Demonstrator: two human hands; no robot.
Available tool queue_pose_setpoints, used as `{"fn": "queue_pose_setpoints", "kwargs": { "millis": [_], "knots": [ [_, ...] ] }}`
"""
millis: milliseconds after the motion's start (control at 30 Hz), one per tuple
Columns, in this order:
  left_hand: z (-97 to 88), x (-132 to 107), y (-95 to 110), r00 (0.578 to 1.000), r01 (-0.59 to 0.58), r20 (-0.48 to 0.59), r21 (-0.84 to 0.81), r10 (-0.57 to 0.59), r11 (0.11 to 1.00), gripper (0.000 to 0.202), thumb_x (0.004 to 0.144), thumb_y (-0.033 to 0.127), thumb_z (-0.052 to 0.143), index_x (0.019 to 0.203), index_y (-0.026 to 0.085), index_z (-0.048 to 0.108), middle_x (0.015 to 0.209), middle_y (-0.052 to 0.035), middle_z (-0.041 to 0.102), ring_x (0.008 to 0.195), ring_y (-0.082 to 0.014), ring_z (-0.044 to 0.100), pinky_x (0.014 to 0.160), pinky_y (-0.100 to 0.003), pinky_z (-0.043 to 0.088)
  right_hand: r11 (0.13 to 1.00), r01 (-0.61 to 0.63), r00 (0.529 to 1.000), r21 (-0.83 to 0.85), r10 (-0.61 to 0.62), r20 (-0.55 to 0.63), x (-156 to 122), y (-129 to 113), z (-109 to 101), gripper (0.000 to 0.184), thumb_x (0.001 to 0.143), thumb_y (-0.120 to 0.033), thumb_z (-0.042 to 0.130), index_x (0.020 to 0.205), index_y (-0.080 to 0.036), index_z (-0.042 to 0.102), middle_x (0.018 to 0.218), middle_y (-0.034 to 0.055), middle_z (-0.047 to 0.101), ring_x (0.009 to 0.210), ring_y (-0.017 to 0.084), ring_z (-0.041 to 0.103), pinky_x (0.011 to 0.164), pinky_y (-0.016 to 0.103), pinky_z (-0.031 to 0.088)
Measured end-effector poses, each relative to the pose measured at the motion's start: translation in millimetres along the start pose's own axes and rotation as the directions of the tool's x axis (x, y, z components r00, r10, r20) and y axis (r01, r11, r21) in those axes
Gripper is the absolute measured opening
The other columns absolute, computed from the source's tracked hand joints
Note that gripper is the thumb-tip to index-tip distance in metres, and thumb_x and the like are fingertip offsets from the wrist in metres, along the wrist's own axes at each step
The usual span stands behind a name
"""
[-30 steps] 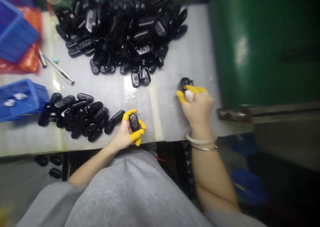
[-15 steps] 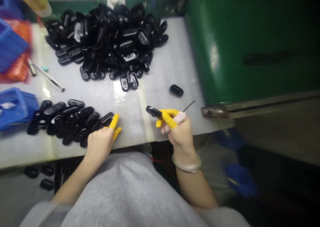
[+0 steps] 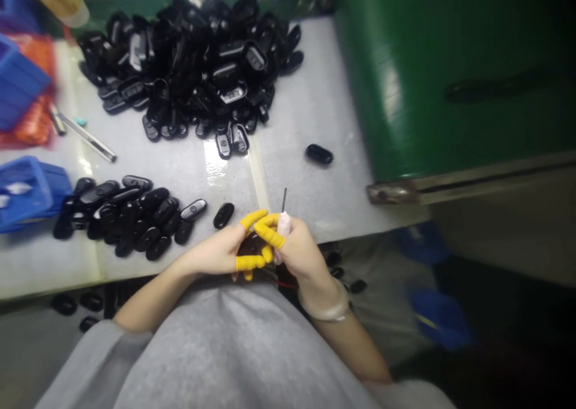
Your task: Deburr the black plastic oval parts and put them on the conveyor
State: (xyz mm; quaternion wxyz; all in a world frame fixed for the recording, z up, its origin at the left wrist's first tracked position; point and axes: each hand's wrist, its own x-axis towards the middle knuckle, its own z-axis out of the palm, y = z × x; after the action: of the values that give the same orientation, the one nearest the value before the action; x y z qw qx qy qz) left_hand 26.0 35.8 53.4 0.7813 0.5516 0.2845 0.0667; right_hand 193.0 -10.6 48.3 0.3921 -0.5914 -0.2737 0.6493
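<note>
Yellow finger covers are on several fingers of both hands. My left hand [image 3: 225,250] curls its thumb and fingers round a black oval plastic shell [image 3: 252,243], partly hidden by the fingers. My right hand [image 3: 299,250] meets it from the other side, its fingertips at the shell. It also grips a thin metal-tipped tool [image 3: 284,222] with a white wrapped handle, tip pointing away from me. A single black shell [image 3: 224,215] lies just beyond my left hand. To its left is a small group of shells [image 3: 130,211].
A large heap of black shells [image 3: 193,67] covers the back of the table [image 3: 297,181]. One shell [image 3: 319,153] lies apart at right, near a green block-like surface [image 3: 405,85]. Blue bins [image 3: 49,187] and a utility knife [image 3: 87,136] are at left.
My left hand has moved right from the small group and met my right hand, leaving a shell lying beside the group. My right hand came left and toward me, its tool turning more upright.
</note>
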Motion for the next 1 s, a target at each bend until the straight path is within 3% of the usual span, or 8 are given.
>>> {"fn": "queue_pose_setpoints", "kwargs": {
  "millis": [67,167,300,467,567,700,833,1000],
  "knots": [
    [5.7,5.1,-4.8,0.998,0.056,0.038,-0.252,-0.048,0.966,0.083,0.088,0.037,0.063,0.151,0.028,0.011,0.087,-0.0049,0.068,0.053,-0.0153,0.066,0.042,-0.022,0.05,0.998,0.058,0.996,-0.01,-0.059,-0.073,-1.4,-2.8,1.8,0.044,0.078,-0.059,0.069,0.075,-0.015,0.063,0.04,-0.0055,0.05,0.033,0.007,0.042,0.032,0.017,0.034],
    [13.8,4.7,-8.6,0.994,0.056,-0.056,-0.46,-0.092,0.886,0.08,0.087,0.038,0.065,0.148,0.027,0.014,0.066,0.0053,0.061,0.038,-0.0107,0.057,0.035,-0.017,0.042,0.986,0.165,0.97,0.003,-0.161,-0.182,-1.9,-2.5,-1.3,0.036,0.086,-0.052,0.064,0.087,-0.016,0.065,0.044,-0.0054,0.053,0.035,0.007,0.045,0.035,0.017,0.036],
    [17.6,2.8,-11.9,0.974,-0.011,-0.199,-0.517,-0.108,0.856,0.062,0.082,0.034,0.072,0.13,0.026,0.034,0.066,0.0103,0.054,0.03,-0.0013,0.038,0.03,-0.012,0.03,0.971,0.237,0.945,-0.035,-0.238,-0.222,-2.0,0.8,-9.4,0.028,0.083,-0.045,0.07,0.089,-0.018,0.065,0.068,-0.0001,0.067,0.041,0.006,0.051,0.036,0.017,0.037],
    [15.3,4.3,-18.0,0.978,-0.121,-0.211,-0.563,0.0,0.818,0.067,0.071,0.022,0.081,0.121,0.029,0.037,0.078,0.0081,0.055,0.045,-0.0027,0.047,0.035,-0.011,0.037,0.972,0.203,0.953,-0.12,-0.224,-0.203,-6.0,-3.9,-12.5,0.033,0.081,-0.049,0.07,0.088,-0.017,0.065,0.067,0.0006,0.066,0.04,0.008,0.052,0.035,0.02,0.038],
    [15.0,4.4,-20.7,0.979,-0.116,-0.205,-0.57,-0.005,0.814,0.071,0.069,0.02,0.083,0.121,0.03,0.036,0.083,0.0071,0.055,0.051,-0.0036,0.049,0.037,-0.011,0.04,0.932,0.19,0.956,-0.307,-0.247,-0.159,-8.8,-6.8,-15.4,0.036,0.079,-0.052,0.071,0.09,-0.018,0.068,0.063,-0.0005,0.064,0.046,0.012,0.056,0.045,0.024,0.047],
    [15.9,5.0,-23.9,0.978,-0.1,-0.207,-0.576,-0.027,0.811,0.072,0.069,0.021,0.082,0.122,0.03,0.034,0.084,0.006,0.054,0.052,-0.0042,0.05,0.038,-0.013,0.041,0.8,0.209,0.952,-0.562,-0.298,-0.07,-13.5,-8.0,-23.3,0.044,0.081,-0.054,0.067,0.109,-0.02,0.067,0.089,0.0052,0.072,0.078,0.021,0.068,0.071,0.033,0.055],
    [16.8,6.9,-27.7,0.981,-0.088,-0.192,-0.577,-0.03,0.812,0.07,0.072,0.025,0.081,0.121,0.03,0.031,0.083,0.006,0.054,0.049,-0.0032,0.048,0.039,-0.014,0.041,0.64,0.309,0.929,-0.703,-0.362,0.08,-22.3,-13.8,-30.2,0.036,0.094,-0.043,0.054,0.121,-0.02,0.059,0.107,0.008,0.071,0.095,0.022,0.068,0.081,0.034,0.055],
    [19.5,9.4,-33.2,0.958,-0.126,-0.285,-0.453,-0.009,0.882,0.057,0.082,0.031,0.071,0.123,0.026,0.031,0.077,0.0057,0.053,0.05,-0.004,0.047,0.044,-0.015,0.039,0.164,0.504,0.814,-0.848,-0.419,0.402,-38.8,-27.7,-31.2,0.033,0.101,-0.031,0.04,0.112,-0.012,0.064,0.088,0.008,0.071,0.073,0.019,0.068,0.065,0.029,0.053]
  ]
}}
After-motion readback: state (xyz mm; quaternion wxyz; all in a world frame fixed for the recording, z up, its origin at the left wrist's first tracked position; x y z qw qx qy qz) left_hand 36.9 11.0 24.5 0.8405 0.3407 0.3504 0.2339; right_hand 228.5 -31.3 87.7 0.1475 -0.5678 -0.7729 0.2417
